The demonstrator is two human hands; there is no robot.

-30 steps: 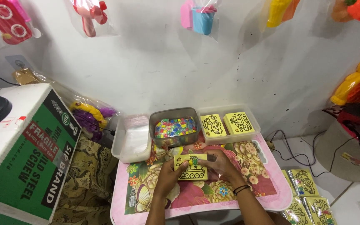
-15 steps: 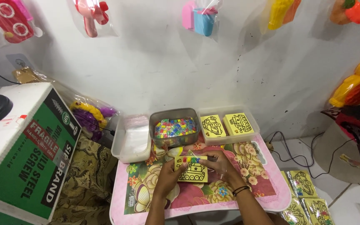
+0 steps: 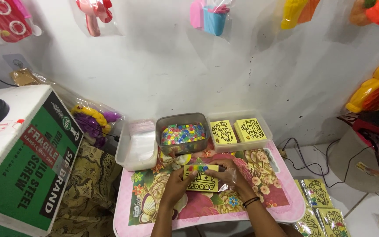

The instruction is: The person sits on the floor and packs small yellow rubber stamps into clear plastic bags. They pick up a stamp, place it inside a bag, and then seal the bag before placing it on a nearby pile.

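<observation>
- The left hand (image 3: 178,184) holds the left edge of a small yellow card with a black outline drawing of a vehicle (image 3: 202,179); its fingers are curled closed onto that edge.
- The right hand (image 3: 228,174) has the card's right side in its grip, fingers bent around the edge, with what looks like a thin clear plastic sleeve (image 3: 230,181) bunched under the palm — I cannot tell whether the card is partly inside it.
- A row of small coloured pieces runs along the card's top edge.
- The card sits just above the small pink worktop with a flowered cover (image 3: 259,206), roughly at its middle, close to the person.
- A black band (image 3: 251,202) circles the right wrist.
- At the back of the worktop stands a clear plastic tub full of mixed coloured pieces (image 3: 182,133), just beyond the card.
- To its right, touching it, a clear tray (image 3: 235,145) holds two stacks of similar yellow outline cards (image 3: 237,131), side by side.
- To its left sits an empty-looking clear plastic container (image 3: 137,147), hanging a little over the worktop's edge.
- On the floor to the right lie more yellow cards in clear wrappers (image 3: 321,206), well apart from the hands.
- A big green and white cardboard box (image 3: 23,166) stands at the left — a clear bag with purple and yellow toys (image 3: 91,120) lies behind it against the white wall (image 3: 154,66).
- Bagged plastic toys hang along the wall's top.
</observation>
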